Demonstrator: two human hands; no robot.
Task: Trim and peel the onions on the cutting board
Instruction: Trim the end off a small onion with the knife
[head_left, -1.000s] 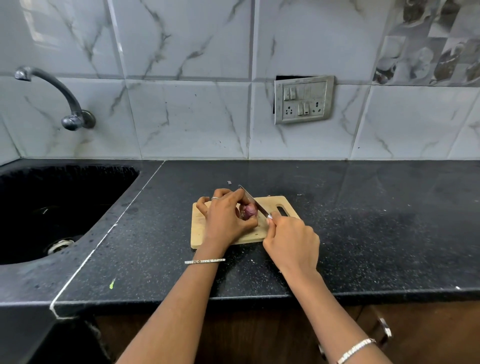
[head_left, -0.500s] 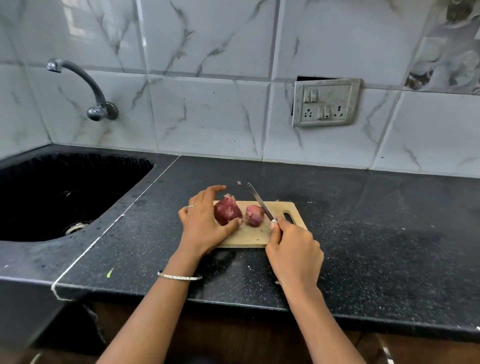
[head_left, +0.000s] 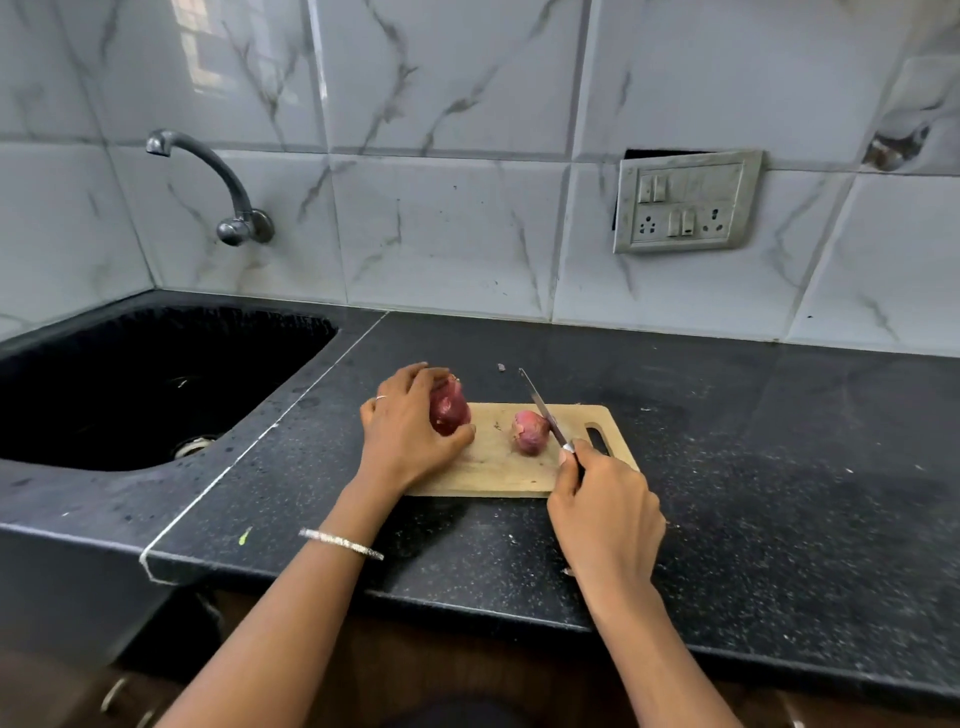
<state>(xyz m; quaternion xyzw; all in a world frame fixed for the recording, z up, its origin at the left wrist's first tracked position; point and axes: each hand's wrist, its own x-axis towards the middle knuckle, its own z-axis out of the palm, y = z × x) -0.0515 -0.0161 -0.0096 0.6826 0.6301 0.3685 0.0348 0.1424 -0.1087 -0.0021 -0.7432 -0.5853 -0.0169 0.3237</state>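
Black sink (head_left: 291, 332) sunk into the counter (head_left: 753, 467) at left of frame: dark basin, only a metal drain ring (head_left: 195, 446) visible near its lower edge, contents otherwise too dark to tell. Curved metal tap (head_left: 218, 182) on the tiled wall above it.

Wooden cutting board (head_left: 498, 467) lying flat on the counter at frame centre, handle slot toward the right. Bearing two red onions: larger onion (head_left: 451, 410) at the board's upper-left corner, still in dark red skin; smaller onion (head_left: 530, 431) near the board's middle, paler pink, lying free and apart from the larger one.

Left hand (head_left: 410, 431) reaching in from lower left, fingers curled over the top and far side of the larger onion, thumb pressed against its near side, so gripping it. Ring on one finger, thin bangle (head_left: 340, 543) at the wrist.

Right hand (head_left: 605, 514) coming in from lower right, fingers wrapped round the handle of a knife (head_left: 543, 410), thumb and forefinger pinching close to where the blade starts. Blade slanting up and to the left, running along the right side of the smaller onion; touching it or not, cannot tell.

Tiny dark scrap (head_left: 501, 367) on the counter just above the board. Switch and socket plate (head_left: 685, 200) on the wall at upper right.
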